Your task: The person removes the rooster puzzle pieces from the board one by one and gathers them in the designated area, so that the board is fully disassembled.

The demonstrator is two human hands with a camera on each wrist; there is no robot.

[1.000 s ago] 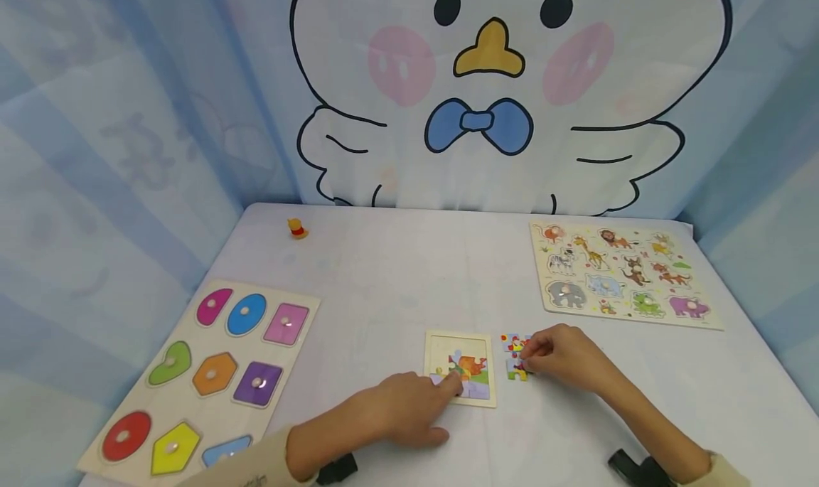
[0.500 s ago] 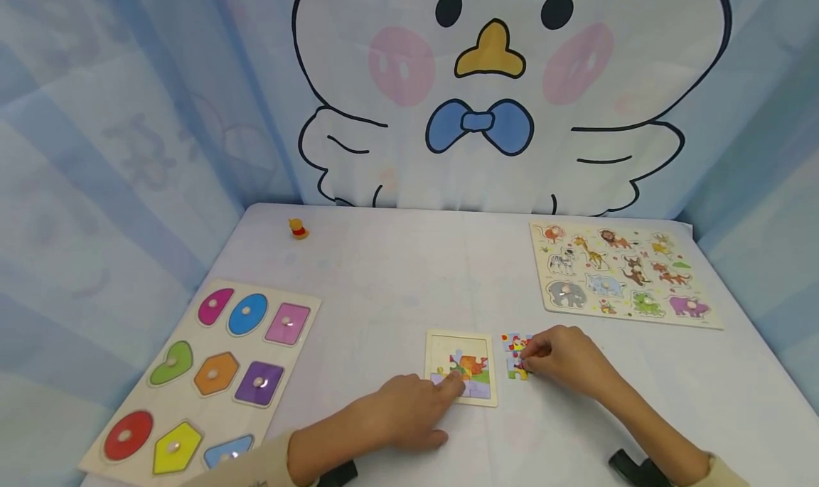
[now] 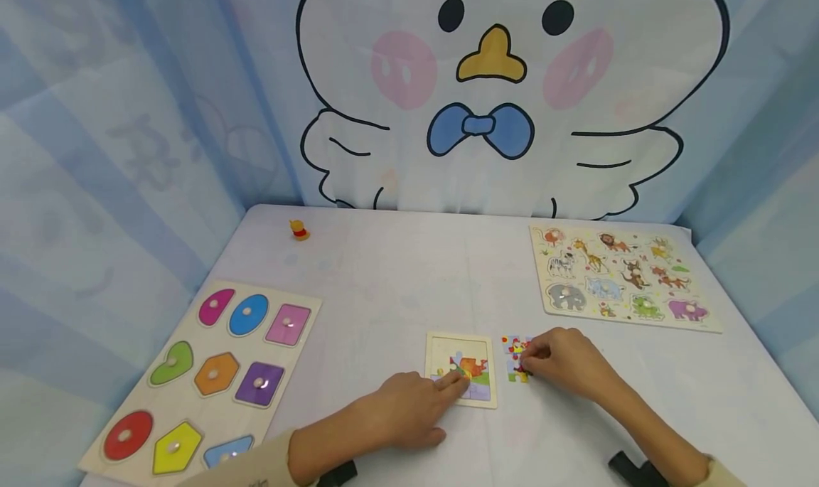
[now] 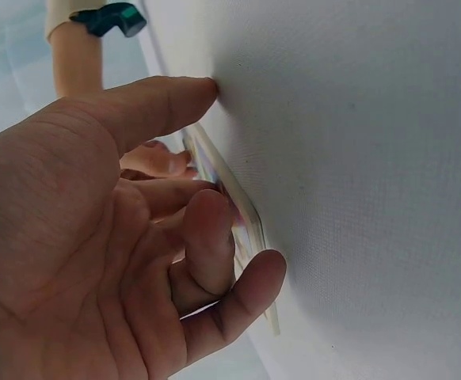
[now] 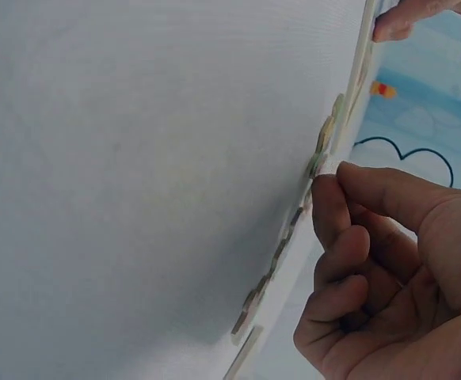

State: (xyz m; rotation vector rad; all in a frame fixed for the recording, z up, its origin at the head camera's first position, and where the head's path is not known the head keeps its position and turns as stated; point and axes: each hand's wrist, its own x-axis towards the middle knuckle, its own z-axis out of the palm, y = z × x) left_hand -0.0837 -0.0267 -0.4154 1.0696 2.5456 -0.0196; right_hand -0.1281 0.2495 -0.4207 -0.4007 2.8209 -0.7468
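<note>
Outstretched fingers (image 3: 456, 382) of the left hand (image 3: 409, 407) touch the part-filled puzzle tray (image 3: 441, 345). Beside its three o'clock, the right hand (image 3: 568, 359) bunches thumb and forefinger at loose puzzle pieces (image 3: 514, 344); whether it pinches one, I cannot tell.

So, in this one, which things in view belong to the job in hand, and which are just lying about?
Seemingly in the job:
wooden jigsaw tray, partly filled, left hand at it
loose jigsaw pieces beside it, right hand at them

Apparently just lying about:
knobbed shape puzzle
animal puzzle board
yellow-and-red toy figurine
</note>
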